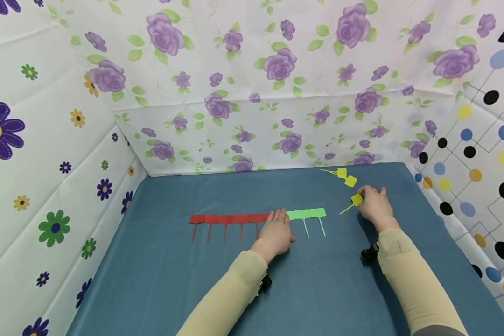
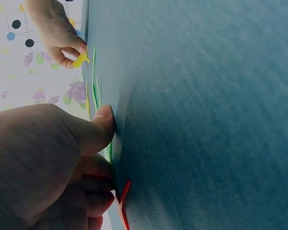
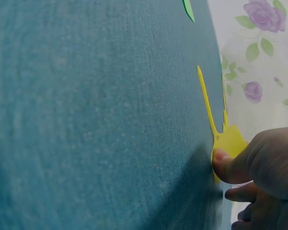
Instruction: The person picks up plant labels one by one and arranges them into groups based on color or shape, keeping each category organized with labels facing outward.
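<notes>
Red tags (image 1: 222, 219), square heads with thin tails, lie side by side in a row on the blue table. Green tags (image 1: 318, 213) of the same shape continue that row to the right. My left hand (image 1: 275, 235) rests over the place where red meets green, its fingers straight and covering part of the row. Farther right, my right hand (image 1: 375, 207) pinches a yellow tag (image 1: 356, 199) by its square head between thumb and fingers. In the right wrist view that yellow tag (image 3: 230, 142) points its tail away from the thumb, close to the table surface.
More yellow tags (image 1: 351, 181) lie near the table's back edge, beyond my right hand. Cloth walls with flowers (image 1: 218, 105) and coloured dots (image 1: 466, 135) stand behind and beside the blue table (image 1: 164, 280).
</notes>
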Demonstrator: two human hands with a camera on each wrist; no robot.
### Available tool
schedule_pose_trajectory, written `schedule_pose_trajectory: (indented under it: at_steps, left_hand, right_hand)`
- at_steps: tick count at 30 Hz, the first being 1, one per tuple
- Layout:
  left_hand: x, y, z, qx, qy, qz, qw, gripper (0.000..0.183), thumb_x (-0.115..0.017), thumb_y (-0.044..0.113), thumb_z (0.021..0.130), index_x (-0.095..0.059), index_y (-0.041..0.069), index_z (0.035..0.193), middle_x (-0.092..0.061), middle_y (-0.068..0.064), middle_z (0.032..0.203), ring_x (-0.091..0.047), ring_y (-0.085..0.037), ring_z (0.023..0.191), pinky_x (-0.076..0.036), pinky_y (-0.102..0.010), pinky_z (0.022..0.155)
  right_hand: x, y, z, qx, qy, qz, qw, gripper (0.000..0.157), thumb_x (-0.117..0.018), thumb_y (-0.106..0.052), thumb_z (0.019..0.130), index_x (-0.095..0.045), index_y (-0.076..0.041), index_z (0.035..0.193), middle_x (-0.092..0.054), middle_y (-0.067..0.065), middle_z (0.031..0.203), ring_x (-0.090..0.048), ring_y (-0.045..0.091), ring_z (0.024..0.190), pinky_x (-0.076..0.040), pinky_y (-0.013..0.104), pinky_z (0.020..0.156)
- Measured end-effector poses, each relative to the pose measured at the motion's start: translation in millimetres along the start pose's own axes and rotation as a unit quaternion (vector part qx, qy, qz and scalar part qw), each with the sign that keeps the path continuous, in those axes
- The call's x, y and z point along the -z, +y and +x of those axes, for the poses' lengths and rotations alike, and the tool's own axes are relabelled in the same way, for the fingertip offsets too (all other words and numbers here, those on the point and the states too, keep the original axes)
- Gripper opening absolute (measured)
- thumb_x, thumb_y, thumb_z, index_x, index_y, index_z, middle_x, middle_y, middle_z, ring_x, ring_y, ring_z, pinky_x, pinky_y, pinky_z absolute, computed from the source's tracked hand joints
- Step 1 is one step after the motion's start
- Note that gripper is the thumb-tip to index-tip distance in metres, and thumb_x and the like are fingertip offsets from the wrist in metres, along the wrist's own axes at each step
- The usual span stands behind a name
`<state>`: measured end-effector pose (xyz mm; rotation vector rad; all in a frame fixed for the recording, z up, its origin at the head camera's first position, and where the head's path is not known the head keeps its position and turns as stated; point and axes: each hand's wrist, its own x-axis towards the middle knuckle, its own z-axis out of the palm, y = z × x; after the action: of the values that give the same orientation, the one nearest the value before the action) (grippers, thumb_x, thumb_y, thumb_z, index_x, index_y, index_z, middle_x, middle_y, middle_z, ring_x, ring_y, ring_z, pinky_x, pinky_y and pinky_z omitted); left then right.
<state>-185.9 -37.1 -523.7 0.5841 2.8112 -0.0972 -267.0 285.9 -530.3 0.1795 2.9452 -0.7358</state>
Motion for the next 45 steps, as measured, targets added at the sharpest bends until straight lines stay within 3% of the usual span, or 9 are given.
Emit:
schedule_pose_trajectory:
  at_steps: [7,24,30,38,42,45]
  left_hand:
    - [0.2,0.9,0.8,0.0,0.0,0.005,1.0,0.075,-0.049,0.05,0.113,-0.028,0.005,0.17,-0.021,-0.011,0.178,-0.017,-0.025,0.164,-0.013,-0.038,0.134]
    - [0.7,0.6,1.1,-0.006,0.003,-0.001,1.0,0.075,-0.049,0.049,0.113,-0.028,0.004,0.169,-0.02,-0.012,0.178,-0.017,-0.025,0.164,-0.013,-0.039,0.134]
    - [0.9,-0.8,1.6,-0.005,-0.002,-0.001,1.0,0.075,-0.049,0.049,0.113,-0.028,0.005,0.17,-0.019,-0.011,0.178,-0.016,-0.025,0.164,-0.012,-0.038,0.135]
    - [2.2,0.2,1.5,-0.005,-0.005,0.001,1.0,0.076,-0.049,0.05,0.113,-0.028,0.004,0.17,-0.019,-0.011,0.178,-0.016,-0.025,0.164,-0.012,-0.038,0.134]
    - [1.6,0.2,1.8,-0.004,-0.01,0.002,0.9999,0.076,-0.048,0.05,0.113,-0.027,0.005,0.17,-0.018,-0.011,0.178,-0.016,-0.026,0.164,-0.012,-0.039,0.135]
    - [0.9,0.0,2.1,-0.001,-0.011,0.002,0.9999,0.076,-0.048,0.05,0.113,-0.026,0.005,0.17,-0.018,-0.011,0.178,-0.016,-0.026,0.164,-0.012,-0.039,0.134]
  right_hand:
    - [1.0,3.6,1.0,-0.01,-0.01,-0.014,1.0,0.043,-0.058,-0.005,0.101,-0.055,0.012,0.14,-0.043,0.038,0.15,0.004,0.062,0.155,-0.028,0.083,0.115]
    - [0.0,24.2,1.8,0.002,-0.011,-0.028,1.0,0.039,-0.06,-0.023,0.105,-0.06,0.006,0.13,-0.023,0.045,0.159,0.007,0.07,0.15,-0.025,0.087,0.111]
    - [1.4,27.1,-1.2,0.03,-0.019,-0.02,0.999,0.038,-0.057,-0.022,0.109,-0.055,0.009,0.131,-0.019,0.048,0.158,0.01,0.072,0.149,-0.015,0.086,0.116]
    - [7.2,42.9,-4.7,0.109,-0.028,0.015,0.993,0.029,-0.043,-0.012,0.116,-0.053,0.013,0.125,-0.026,0.051,0.152,0.012,0.075,0.146,-0.002,0.083,0.119]
    - [15.1,51.0,-9.0,0.126,-0.047,0.066,0.989,0.032,-0.041,-0.026,0.119,-0.054,0.004,0.117,-0.026,0.046,0.158,0.014,0.069,0.15,-0.009,0.083,0.118]
    - [21.6,53.5,-13.0,0.127,-0.039,0.09,0.987,0.039,-0.042,-0.038,0.118,-0.052,-0.002,0.114,-0.025,0.043,0.164,0.007,0.065,0.153,-0.017,0.083,0.116]
